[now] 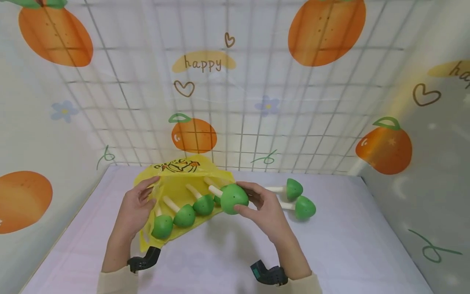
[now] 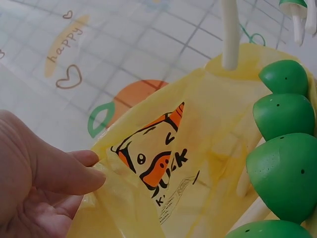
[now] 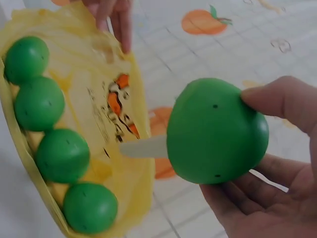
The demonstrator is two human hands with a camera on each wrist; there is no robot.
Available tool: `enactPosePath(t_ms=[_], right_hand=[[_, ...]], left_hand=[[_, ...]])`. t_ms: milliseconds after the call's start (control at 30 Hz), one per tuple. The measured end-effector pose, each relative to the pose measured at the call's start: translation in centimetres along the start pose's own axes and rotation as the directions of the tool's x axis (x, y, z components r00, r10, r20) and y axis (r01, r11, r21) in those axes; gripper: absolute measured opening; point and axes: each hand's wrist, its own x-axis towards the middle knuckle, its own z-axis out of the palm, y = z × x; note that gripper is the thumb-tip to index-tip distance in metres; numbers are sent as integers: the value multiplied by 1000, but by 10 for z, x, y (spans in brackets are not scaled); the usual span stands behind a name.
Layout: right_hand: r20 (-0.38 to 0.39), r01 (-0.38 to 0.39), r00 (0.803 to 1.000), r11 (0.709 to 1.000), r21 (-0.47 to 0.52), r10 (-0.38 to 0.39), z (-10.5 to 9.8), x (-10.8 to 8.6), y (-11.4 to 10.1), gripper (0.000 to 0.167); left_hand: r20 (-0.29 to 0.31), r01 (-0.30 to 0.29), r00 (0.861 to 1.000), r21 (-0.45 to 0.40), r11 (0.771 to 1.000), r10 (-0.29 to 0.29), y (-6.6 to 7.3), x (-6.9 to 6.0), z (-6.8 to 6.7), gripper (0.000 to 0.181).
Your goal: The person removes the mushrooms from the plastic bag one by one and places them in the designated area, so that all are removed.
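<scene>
Clamped between thumb and fingers, one green mushroom (image 1: 235, 199) sits in the right hand (image 1: 262, 208), gripped by its cap, its white stem pointing left toward the bag (image 1: 169, 185). In the head view that stem overlaps the bag's right end (whether it touches, I cannot tell). Thumb and fingers of the left hand (image 1: 136, 210) are together on the edge of the yellow bag, at its left end.

Four more mushrooms lie in a slanting row in the bag, caps along the near edge and stems reaching inward; the rightmost is partly hidden behind the held one in the head view. Two others, an upper mushroom (image 1: 294, 189) and a lower mushroom (image 1: 304, 208), lie close together on the table (image 1: 349, 249), beyond the right hand, caps to the right and stems partly behind the hand. The bag bears a duck print (image 2: 153, 148) in black and orange.

Both wrists carry dark bands, by pale sleeves. Behind the table hangs a white cloth (image 1: 147, 90) with oranges, hearts and "happy" (grid lines show across it).
</scene>
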Motion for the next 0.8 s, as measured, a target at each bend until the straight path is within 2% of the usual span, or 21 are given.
enactPosePath(t_ms=[267,533,800], right_hand=[[-28,-32,999,999,8,32,-35,-7,12,55],[10,-66,998,997,-34,67,-71,-16,23,55],[41,-69,997,996,-56,71,-98,-23,43,53]], left_hand=[[6,4,1000,12,1000,-5,1,0,1,61],[-1,25,1000,21,999,-25,2,-2,0,61],[1,21,1000,17,1000,-21,1,-1,0,62]])
